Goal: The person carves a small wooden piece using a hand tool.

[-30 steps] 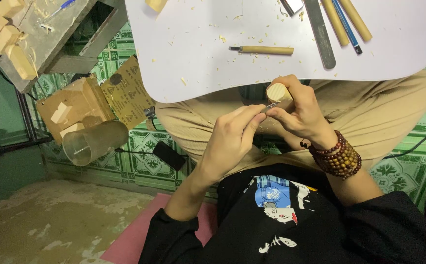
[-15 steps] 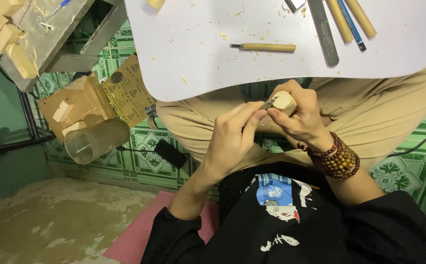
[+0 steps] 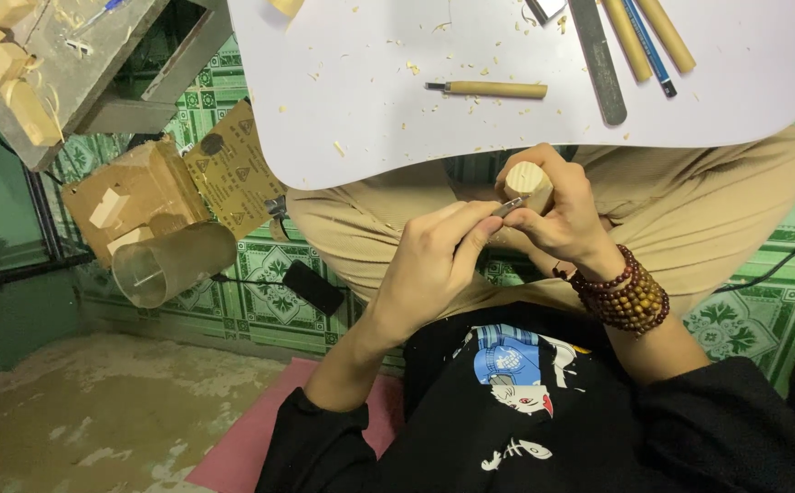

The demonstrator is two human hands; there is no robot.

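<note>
Seated cross-legged behind a white counter (image 3: 343, 110) strewn with wood chips, with left hand (image 3: 434, 265) pinching a slim metal-tipped carving tool (image 3: 507, 208) between thumb and fingers, tip touching a small pale wooden block (image 3: 527, 181). Block held just below the counter's near edge, above the lap, clasped in the curled fingers of the right hand (image 3: 566, 215), beaded bracelets (image 3: 630, 297) at that wrist. On the counter beyond, a wooden-handled chisel (image 3: 493, 89) and a flat grey file (image 3: 598, 59), well apart from both hands.

Chisel (image 3: 493, 89) on table (image 3: 370, 119), perhaps flat
</note>
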